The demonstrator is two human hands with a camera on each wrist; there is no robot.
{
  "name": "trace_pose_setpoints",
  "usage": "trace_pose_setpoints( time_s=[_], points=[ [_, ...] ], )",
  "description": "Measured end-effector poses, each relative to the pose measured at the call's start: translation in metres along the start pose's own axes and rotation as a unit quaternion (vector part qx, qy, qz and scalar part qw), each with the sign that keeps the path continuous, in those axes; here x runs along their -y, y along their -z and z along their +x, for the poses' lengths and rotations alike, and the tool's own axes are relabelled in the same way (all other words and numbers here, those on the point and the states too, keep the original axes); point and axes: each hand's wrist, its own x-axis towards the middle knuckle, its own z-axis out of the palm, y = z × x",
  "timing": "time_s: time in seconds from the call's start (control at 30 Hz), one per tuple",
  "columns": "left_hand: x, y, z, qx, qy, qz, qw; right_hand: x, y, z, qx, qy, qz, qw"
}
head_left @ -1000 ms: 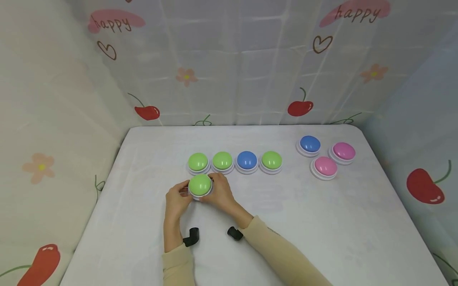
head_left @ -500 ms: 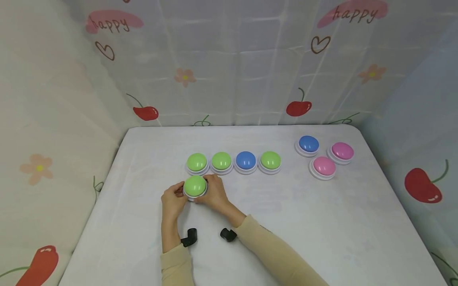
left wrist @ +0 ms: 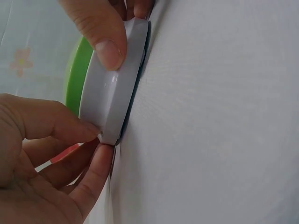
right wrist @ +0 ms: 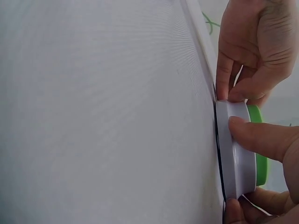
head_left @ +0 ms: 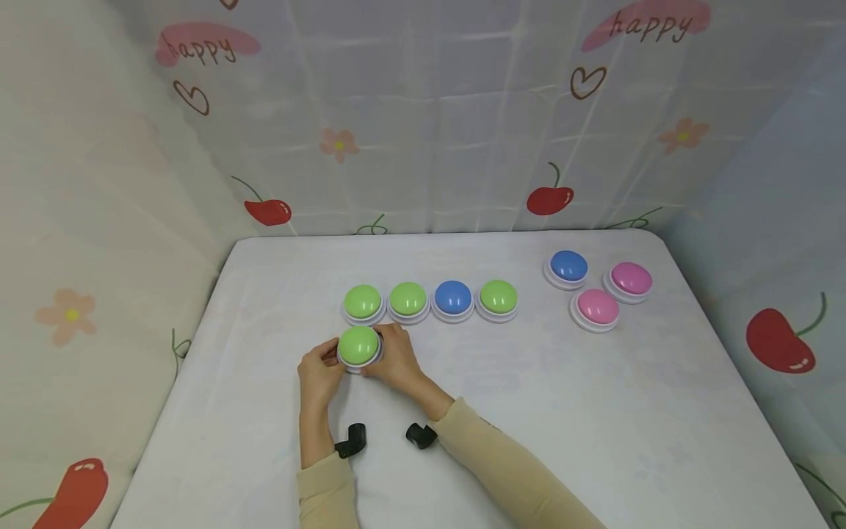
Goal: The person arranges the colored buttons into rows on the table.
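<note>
Green button (head_left: 358,345), nearer the bench's (head_left: 595,411) left edge than its right.
Left hand (head_left: 320,375) and right hand (head_left: 397,360) grip its white base (left wrist: 113,88) from opposite sides.

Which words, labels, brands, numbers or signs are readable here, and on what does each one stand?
"happy": left pink patch on the backdrop.
"happy": right pink patch, same backdrop.
Held green button, other buttons: nothing readable.
Right sleeve: dark mark, too small to read.

The surface (head_left: 595,426) is white — on it, one green button (head_left: 358,345) rests between the hands (head_left: 396,358); four buttons (head_left: 407,298) make a row just beyond them — three more buttons (head_left: 598,306) lie well to their right.
</note>
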Motion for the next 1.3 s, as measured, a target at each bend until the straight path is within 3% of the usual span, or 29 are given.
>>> trace_pose_setpoints(
  time_s=[0.33,0.47,0.57,0.67,0.8,0.87,0.93,1.03,1.1,1.2,1.3],
  points=[
    [0.001,0.002,-0.002,0.005,0.001,0.004,1.0000,-0.001,0.003,-0.003,-0.002,0.007,0.011,1.000],
    [0.001,0.005,-0.003,0.020,0.003,0.013,0.9997,0.000,0.010,-0.006,0.017,-0.006,0.014,1.000],
    [-0.002,0.010,-0.008,0.029,0.011,0.032,0.9990,-0.001,0.022,-0.013,0.035,-0.026,0.025,0.999],
    [-0.009,0.017,-0.014,0.013,0.015,0.038,0.9991,-0.006,0.040,-0.024,0.040,-0.045,0.050,0.997],
    [-0.029,0.017,-0.022,-0.022,-0.019,-0.015,0.9995,-0.020,0.074,-0.045,0.022,-0.066,0.084,0.994],
    [-0.041,0.008,-0.026,-0.019,-0.054,-0.074,0.9956,-0.029,0.094,-0.056,0.006,-0.075,0.096,0.992],
    [-0.054,-0.008,-0.030,0.005,-0.090,-0.135,0.9868,-0.042,0.114,-0.066,-0.018,-0.083,0.105,0.991],
    [-0.070,-0.041,-0.039,0.066,-0.136,-0.207,0.9666,-0.065,0.146,-0.077,-0.074,-0.095,0.121,0.985],
    [-0.079,-0.063,-0.045,0.111,-0.154,-0.225,0.9556,-0.082,0.168,-0.083,-0.126,-0.109,0.115,0.979],
    [-0.092,-0.094,-0.054,0.174,-0.167,-0.242,0.9399,-0.105,0.202,-0.092,-0.218,-0.154,0.094,0.959],
    [-0.102,-0.119,-0.059,0.224,-0.165,-0.249,0.9278,-0.123,0.232,-0.099,-0.293,-0.218,0.067,0.928]
  ],
)
